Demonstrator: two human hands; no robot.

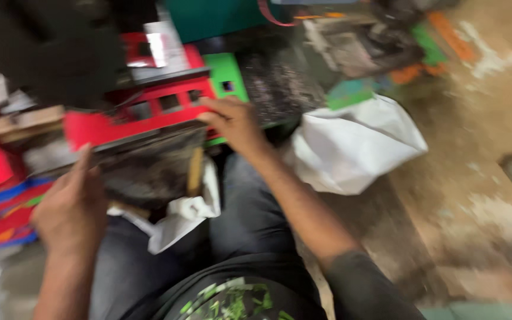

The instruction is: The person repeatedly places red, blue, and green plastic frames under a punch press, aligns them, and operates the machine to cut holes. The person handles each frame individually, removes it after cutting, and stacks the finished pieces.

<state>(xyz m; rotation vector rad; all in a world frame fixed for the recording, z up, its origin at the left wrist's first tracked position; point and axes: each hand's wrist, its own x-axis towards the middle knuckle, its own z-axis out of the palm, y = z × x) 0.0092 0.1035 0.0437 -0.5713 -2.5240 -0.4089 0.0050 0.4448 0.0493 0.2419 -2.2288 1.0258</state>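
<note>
Hands [149,166] grip red frame [143,115]; white sack [351,148] beside, green block [226,74] behind.

Red frame [143,115], green plastic piece [227,76], white sack [357,145], grey trousers [250,213], black shirt with green leaf print [238,299]

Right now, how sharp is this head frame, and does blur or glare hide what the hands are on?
Head view: heavy motion blur smears everything; left hand and right hand rest on a red slotted panel atop a dark stack, edges streaked; no strong glare, only a bright patch on the white bag; the floor is soft and dim; grip detail cannot be told.
</note>
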